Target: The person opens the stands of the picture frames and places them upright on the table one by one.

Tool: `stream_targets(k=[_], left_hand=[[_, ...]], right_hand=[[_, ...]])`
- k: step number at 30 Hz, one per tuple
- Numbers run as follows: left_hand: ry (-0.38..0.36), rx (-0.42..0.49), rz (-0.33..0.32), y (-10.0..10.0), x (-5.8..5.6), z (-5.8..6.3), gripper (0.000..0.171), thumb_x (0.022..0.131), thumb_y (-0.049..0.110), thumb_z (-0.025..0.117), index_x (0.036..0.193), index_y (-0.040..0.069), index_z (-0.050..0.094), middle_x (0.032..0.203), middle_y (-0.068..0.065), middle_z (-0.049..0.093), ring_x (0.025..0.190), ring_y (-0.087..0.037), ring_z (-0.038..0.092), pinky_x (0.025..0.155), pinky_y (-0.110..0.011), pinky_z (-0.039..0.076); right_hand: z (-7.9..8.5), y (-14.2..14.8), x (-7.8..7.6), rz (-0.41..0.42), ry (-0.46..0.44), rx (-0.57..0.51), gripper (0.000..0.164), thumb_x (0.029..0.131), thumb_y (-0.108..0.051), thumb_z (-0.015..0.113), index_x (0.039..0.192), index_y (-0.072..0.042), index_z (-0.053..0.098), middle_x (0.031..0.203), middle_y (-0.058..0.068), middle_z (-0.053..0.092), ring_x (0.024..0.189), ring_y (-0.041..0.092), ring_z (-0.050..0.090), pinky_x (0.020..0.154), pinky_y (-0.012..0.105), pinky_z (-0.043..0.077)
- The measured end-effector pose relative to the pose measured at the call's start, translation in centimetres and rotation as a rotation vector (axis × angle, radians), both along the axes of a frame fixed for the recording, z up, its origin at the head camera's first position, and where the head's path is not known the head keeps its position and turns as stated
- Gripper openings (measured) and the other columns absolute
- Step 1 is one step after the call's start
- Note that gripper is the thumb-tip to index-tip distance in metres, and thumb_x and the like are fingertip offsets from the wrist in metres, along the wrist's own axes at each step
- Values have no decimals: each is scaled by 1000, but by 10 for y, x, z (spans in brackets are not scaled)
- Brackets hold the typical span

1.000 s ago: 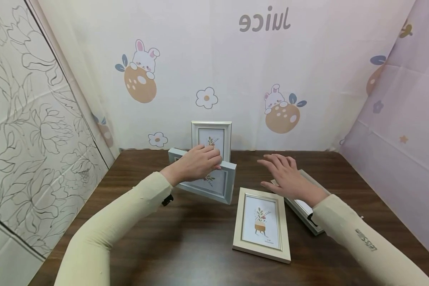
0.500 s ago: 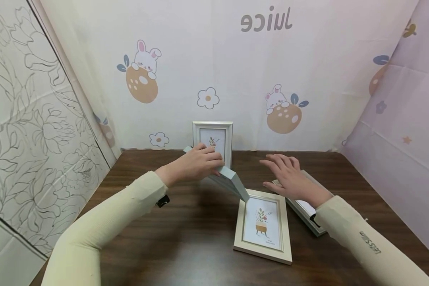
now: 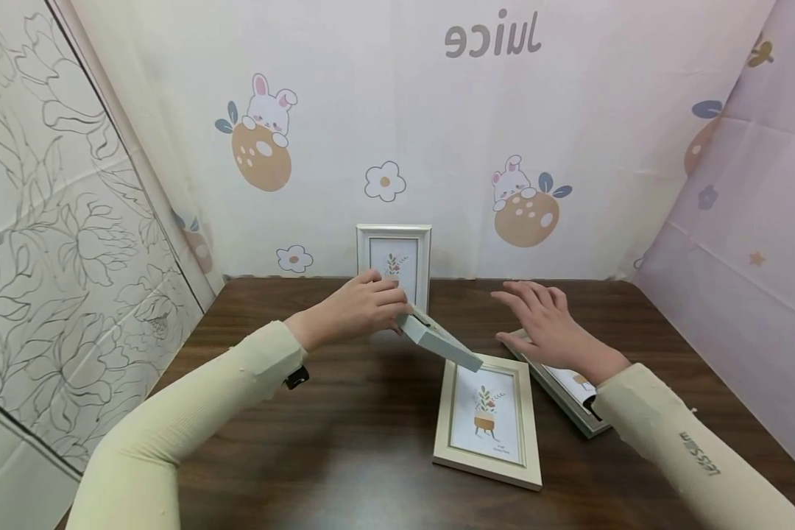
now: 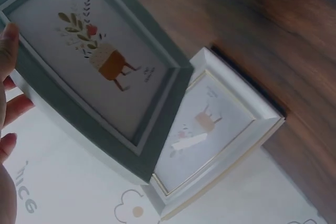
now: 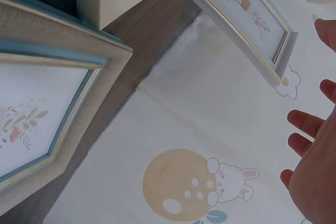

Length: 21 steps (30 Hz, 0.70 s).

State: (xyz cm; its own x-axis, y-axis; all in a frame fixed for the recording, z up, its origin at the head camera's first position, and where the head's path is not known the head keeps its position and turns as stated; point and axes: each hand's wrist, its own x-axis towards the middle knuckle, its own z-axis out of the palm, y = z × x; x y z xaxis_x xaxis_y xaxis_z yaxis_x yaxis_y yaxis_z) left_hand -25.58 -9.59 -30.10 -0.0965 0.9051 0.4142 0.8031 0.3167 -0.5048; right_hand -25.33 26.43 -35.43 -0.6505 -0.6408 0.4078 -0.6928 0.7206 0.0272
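White frame (image 3: 399,250) stood near surface (image 3: 318,456) back edge; left hand (image 3: 358,308) grasped blue frame (image 3: 440,343); cream frame (image 3: 487,423), grey frame (image 3: 562,384) lay; right hand (image 3: 553,327) fingers released.

- We cannot tell home from studio; we see a screened-in tabletop corner.
- We have a dark brown wood-grain table (image 3: 344,456), backed by a white rabbit-printed cloth (image 3: 430,118).
- Left, we see a white flower-outlined sheet (image 3: 23,180).
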Motion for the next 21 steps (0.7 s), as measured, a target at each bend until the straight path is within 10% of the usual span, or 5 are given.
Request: stream_targets(k=[21], left_hand=[[213,-44,-90,-14,2,-15,39,83,29,82,116,13,70,107,1,67,97,-16,60,85,-35,44]], right_hand=[[5,5,2,33,26,-17,66,90,-24,71,145,-7,38,147,21,32,130,43,28,95,64,19]])
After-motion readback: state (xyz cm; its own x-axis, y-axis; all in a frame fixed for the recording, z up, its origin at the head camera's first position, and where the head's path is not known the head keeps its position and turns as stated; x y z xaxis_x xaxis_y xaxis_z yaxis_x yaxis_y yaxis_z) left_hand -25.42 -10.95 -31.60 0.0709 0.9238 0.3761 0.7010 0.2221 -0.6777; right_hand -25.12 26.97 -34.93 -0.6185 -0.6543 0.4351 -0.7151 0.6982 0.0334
